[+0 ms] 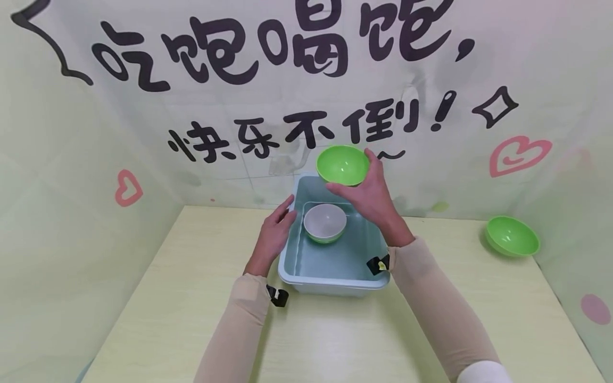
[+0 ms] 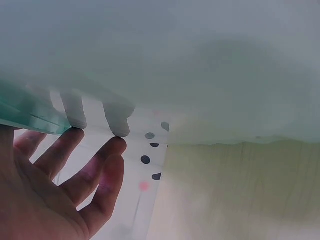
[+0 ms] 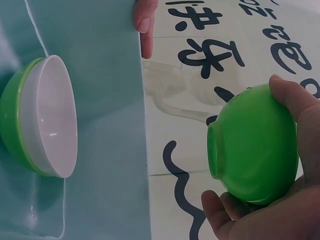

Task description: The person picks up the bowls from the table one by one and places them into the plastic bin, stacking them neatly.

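In the head view my right hand (image 1: 372,194) grips a green bowl (image 1: 342,166) by its side, above the far end of a light blue plastic bin (image 1: 335,281). The right wrist view shows that green bowl (image 3: 257,145) from below, thumb and fingers on either side of it. Inside the bin a white bowl (image 1: 325,221) sits nested in another green bowl (image 1: 324,240). My left hand (image 1: 275,234) is at the bin's left rim. Its fingers (image 2: 107,155) are spread and touch the bin's outer wall in the left wrist view.
A further green bowl (image 1: 512,236) stands at the right end of the pale wooden table (image 1: 201,308). Behind the bin rises a white backdrop (image 1: 268,186) with large black writing and pink hearts. Side panels border the table left and right.
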A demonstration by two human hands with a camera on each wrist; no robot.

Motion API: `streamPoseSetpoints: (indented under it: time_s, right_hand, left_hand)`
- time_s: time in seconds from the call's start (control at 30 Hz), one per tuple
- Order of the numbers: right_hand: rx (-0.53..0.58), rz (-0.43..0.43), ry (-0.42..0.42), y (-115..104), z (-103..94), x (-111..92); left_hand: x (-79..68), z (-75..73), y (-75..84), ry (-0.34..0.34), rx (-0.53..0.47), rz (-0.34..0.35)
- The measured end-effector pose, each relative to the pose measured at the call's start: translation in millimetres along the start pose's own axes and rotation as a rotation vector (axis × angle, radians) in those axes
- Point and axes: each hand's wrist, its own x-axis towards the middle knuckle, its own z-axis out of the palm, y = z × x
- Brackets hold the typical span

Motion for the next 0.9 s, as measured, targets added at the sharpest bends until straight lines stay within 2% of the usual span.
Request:
streamPoseSetpoints:
  time_s: [0.37,0.9]
  right_hand:
    - [-0.022,0.025,-0.022,12,7.4,5]
    - [-0.045,-0.005,-0.045,22,21.1,7]
  left_hand:
    - [1.2,0.9,0.0,0.003,-0.011,-0.011]
    - [0.4,0.2,0.2,0.002,0.003,-0.001]
